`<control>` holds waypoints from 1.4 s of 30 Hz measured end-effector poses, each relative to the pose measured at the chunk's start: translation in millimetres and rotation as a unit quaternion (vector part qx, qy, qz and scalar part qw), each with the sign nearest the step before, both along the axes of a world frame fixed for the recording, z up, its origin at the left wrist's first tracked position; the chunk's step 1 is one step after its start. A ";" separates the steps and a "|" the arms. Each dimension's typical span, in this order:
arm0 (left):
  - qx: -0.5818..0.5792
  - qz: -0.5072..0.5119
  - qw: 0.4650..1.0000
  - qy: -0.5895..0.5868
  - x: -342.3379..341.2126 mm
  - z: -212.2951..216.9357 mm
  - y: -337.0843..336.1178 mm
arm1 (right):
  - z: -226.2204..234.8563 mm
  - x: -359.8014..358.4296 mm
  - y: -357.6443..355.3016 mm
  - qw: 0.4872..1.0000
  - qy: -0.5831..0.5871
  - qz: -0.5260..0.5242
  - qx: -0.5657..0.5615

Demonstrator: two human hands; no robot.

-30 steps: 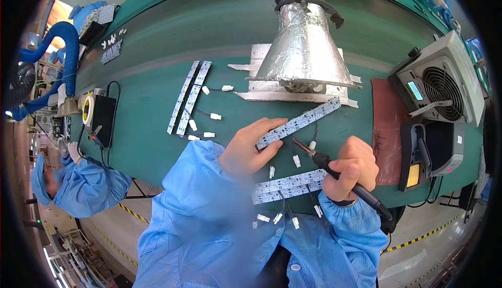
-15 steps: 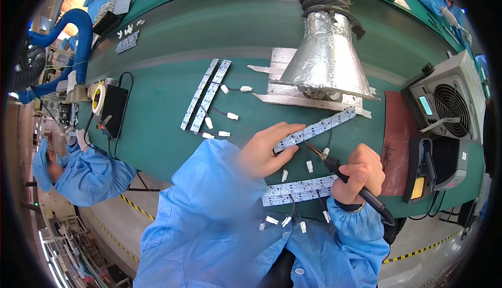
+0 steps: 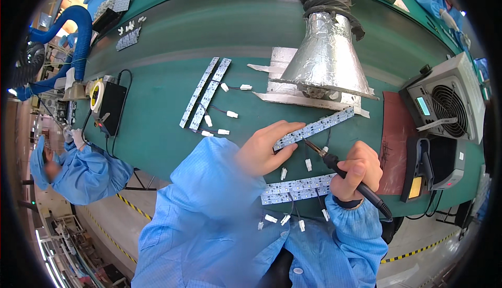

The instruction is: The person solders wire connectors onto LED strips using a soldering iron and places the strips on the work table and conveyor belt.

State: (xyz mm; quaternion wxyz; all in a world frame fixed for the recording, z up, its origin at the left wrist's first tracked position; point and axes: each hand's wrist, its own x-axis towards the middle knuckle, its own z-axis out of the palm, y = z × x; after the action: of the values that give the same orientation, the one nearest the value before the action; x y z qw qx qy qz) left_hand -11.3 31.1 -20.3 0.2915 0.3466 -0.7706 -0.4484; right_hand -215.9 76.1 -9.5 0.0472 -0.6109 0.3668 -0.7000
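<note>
My left hand [image 3: 261,149] pinches the left end of a white LED strip board [image 3: 324,125] between thumb and fingers, so the board slants up to the right. In my right hand [image 3: 361,170] is a soldering iron [image 3: 331,161], gripped by its black handle. Its tip is at the board's lower edge, close to my left fingertips; whether it touches cannot be told. Thin wires with white plugs [image 3: 308,165] hang below the board. Nearer me, more LED strip boards [image 3: 293,188] lie side by side with their plugs toward me, partly covered by my right hand.
Two LED strips [image 3: 212,94] with plugs lie left on the green mat [image 3: 151,120]. A foil-covered fume hood [image 3: 327,58] stands ahead. On the right are a fan unit [image 3: 444,99] and a soldering station [image 3: 436,165]. A black box [image 3: 110,109] stands left, a co-worker [image 3: 83,173] beyond.
Very little differs. The view has shifted slightly, and my right hand with the soldering iron has moved a touch to the left and up. My left hand keeps its hold on the board.
</note>
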 end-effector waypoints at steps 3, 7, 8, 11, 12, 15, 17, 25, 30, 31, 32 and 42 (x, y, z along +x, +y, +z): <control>-0.001 0.004 1.000 -0.003 -0.3 0.1 0.4 | -0.4 0.0 0.0 1.000 0.003 0.001 -0.001; 0.005 0.004 1.000 -0.005 -0.5 0.1 1.4 | -1.9 0.7 -0.7 1.000 0.004 0.001 -0.007; 0.003 0.005 1.000 -0.010 -0.6 0.1 1.5 | -2.2 0.9 -0.8 1.000 0.003 -0.002 -0.009; 0.002 0.005 1.000 -0.010 -0.5 0.1 0.9 | -2.5 0.2 -1.1 1.000 0.006 0.000 -0.014; 0.003 0.006 1.000 -0.010 -0.4 0.2 0.8 | -2.5 0.0 -1.0 1.000 0.009 0.004 -0.010; 0.001 0.005 1.000 -0.013 -0.3 0.6 0.9 | -1.4 -3.2 1.5 1.000 0.008 0.000 -0.007; 0.006 -0.001 1.000 0.000 -0.3 0.6 1.1 | 1.3 -11.1 5.3 0.999 0.010 -0.005 0.032; -0.017 0.014 1.000 0.010 -0.2 -0.6 0.3 | -3.1 -39.4 -0.6 0.990 -0.073 -0.108 0.050; -0.010 0.018 1.000 0.010 -0.3 -1.4 -0.4 | -9.7 -41.4 -3.8 0.990 -0.049 -0.116 0.055; -0.018 0.020 1.000 0.010 -0.2 -1.6 -0.7 | -10.4 -41.0 -3.9 0.990 -0.045 -0.118 0.062; -0.026 0.022 0.999 0.010 0.0 -1.7 -1.0 | -10.6 -40.8 -3.9 0.991 -0.043 -0.112 0.066; -0.020 0.021 0.999 0.015 0.1 -0.7 -1.0 | -10.6 -39.1 -5.3 0.989 -0.045 -0.109 0.091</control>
State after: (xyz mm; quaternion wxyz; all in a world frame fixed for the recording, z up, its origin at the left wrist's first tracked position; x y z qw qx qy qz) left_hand -11.2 30.1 -20.9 0.3190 0.3498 -0.7678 -0.4316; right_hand -255.0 70.8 -20.1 0.0418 -0.5284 0.4909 -0.6915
